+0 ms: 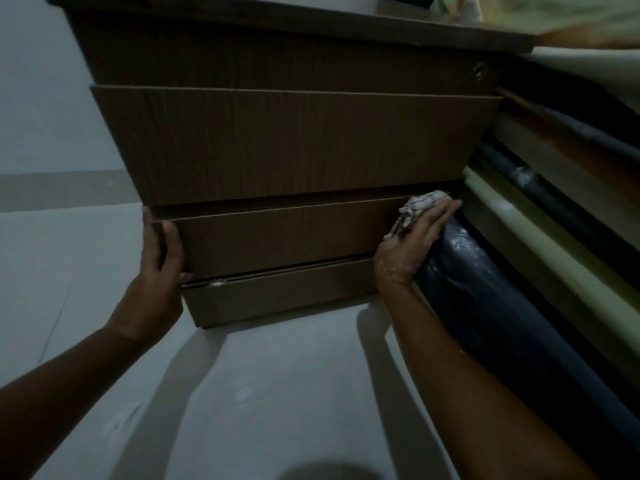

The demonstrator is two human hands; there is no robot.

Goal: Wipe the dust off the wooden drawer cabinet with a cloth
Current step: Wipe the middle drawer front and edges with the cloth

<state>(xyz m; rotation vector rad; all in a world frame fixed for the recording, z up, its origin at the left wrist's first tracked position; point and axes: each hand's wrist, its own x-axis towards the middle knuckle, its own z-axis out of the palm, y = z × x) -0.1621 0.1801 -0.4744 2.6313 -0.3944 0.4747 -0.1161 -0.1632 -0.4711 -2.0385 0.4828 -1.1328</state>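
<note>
A dark brown wooden drawer cabinet stands in front of me on a pale floor, with several drawer fronts stacked one above another. My left hand grips the left edge of a lower drawer front, thumb on its face and fingers behind the edge. My right hand presses a crumpled checked cloth against the right end of that same drawer front, near its top corner. The upper drawer front juts out further than the others.
Rolled dark material and pale long rolls lie stacked tight against the cabinet's right side. Pale floor spreads in front and to the left. A round lock sits at the top right of the cabinet. Cloth-like items rest on top.
</note>
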